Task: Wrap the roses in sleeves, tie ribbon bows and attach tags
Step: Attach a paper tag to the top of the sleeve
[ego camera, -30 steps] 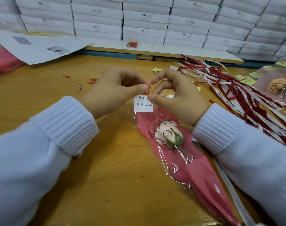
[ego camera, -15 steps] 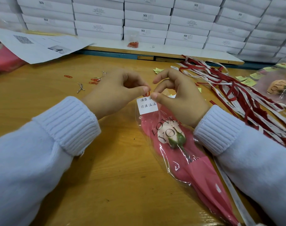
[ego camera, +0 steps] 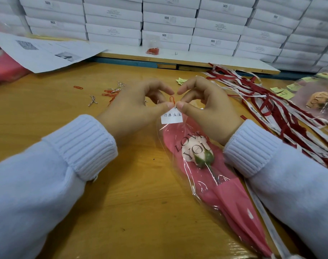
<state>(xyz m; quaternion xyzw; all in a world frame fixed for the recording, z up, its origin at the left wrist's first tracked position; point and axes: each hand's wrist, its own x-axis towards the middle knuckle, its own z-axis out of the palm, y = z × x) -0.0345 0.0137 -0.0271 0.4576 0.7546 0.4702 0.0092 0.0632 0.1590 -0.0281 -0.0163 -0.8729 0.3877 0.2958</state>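
A pale rose lies in a clear and pink sleeve printed LOVE YOU, slanting from the table's middle toward the lower right. At the sleeve's top edge sits a small white paper tag with handwriting, and a red paper clip stands above it. My left hand and my right hand meet there, thumb and forefinger of each pinching the tag's top and the sleeve edge at the clip. A white ribbon lies under the sleeve on the right.
Red and white ribbons spread at the right, with yellow tags and another sleeved rose beyond. Loose red clips and silver twist ties lie at the left. Paper sheets and stacked white boxes stand behind.
The red clip now stands out above the tag between my fingertips. The tag and sleeve top have shifted slightly right; both hands stay together.
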